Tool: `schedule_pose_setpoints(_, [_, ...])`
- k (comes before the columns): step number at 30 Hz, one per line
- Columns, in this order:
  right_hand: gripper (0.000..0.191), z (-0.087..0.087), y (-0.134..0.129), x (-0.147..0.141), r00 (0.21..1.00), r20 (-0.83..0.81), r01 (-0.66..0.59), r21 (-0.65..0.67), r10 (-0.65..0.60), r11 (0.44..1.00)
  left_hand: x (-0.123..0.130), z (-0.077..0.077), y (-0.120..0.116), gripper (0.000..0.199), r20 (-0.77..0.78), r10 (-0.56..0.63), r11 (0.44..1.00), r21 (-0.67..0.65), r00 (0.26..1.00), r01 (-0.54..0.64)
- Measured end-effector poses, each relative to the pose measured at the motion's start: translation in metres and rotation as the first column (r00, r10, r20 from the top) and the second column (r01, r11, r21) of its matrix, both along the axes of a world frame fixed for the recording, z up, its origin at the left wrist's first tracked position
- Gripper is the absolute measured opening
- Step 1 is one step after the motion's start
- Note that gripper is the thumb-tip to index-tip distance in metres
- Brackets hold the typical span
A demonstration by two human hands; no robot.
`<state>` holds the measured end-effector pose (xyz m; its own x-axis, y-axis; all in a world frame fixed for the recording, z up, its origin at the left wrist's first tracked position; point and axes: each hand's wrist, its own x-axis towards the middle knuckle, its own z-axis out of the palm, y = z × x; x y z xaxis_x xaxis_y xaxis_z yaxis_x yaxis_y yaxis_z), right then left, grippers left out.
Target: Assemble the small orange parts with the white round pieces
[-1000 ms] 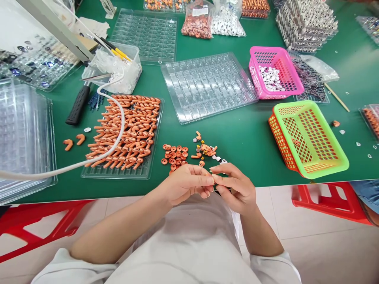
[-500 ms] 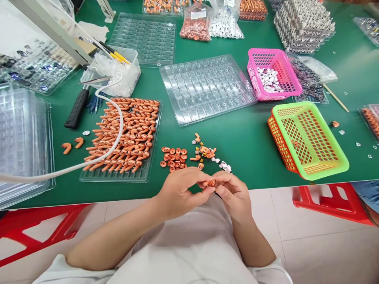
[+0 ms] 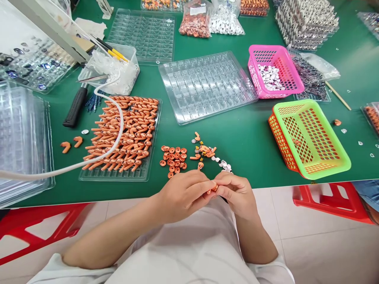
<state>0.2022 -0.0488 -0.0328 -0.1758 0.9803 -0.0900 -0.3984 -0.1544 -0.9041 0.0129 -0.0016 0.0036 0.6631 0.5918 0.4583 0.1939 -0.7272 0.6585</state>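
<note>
Between the fingertips of both hands is a small orange part [image 3: 214, 188], held at the table's front edge and partly hidden by the fingers. My left hand [image 3: 185, 195] pinches it from the left, its fingers bent together. From the right, my right hand [image 3: 238, 194] grips it with thumb and forefinger. Just beyond the hands lie a group of round orange caps [image 3: 174, 157], a small heap of orange stems with yellow bits [image 3: 206, 150], and a row of white discs [image 3: 225, 165]. A clear tray full of orange stem pieces [image 3: 124, 134] sits to the left.
A white cable [image 3: 120, 134] crosses the filled tray. Behind lie an empty clear tray [image 3: 207, 88] and a pink basket [image 3: 253, 73]; a green basket [image 3: 334, 173] stands right. A tub [image 3: 134, 75] and a black-handled tool [image 3: 75, 107] are at left. Red stools flank the front edge.
The fingers of my left hand have closed further over the orange part. Both hands have shifted slightly down and right, uncovering more of the round caps.
</note>
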Motion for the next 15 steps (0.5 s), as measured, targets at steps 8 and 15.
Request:
schedule_pose_setpoints(8, [0.012,-0.0010,-0.0021,-0.0019,0.998,0.033,0.055,0.062,-0.057,0.997,0.0006,-0.0022,-0.0041,0.026,0.053,0.000,0.992,-0.123,0.999,0.006])
schedule_pose_setpoints(15, [0.012,-0.0015,-0.0038,-0.0026,0.997,0.020,0.073,0.062,-0.074,0.995,0.0007,-0.0036,-0.0068,0.027,0.066,0.007,0.983,-0.185,0.998,0.005])
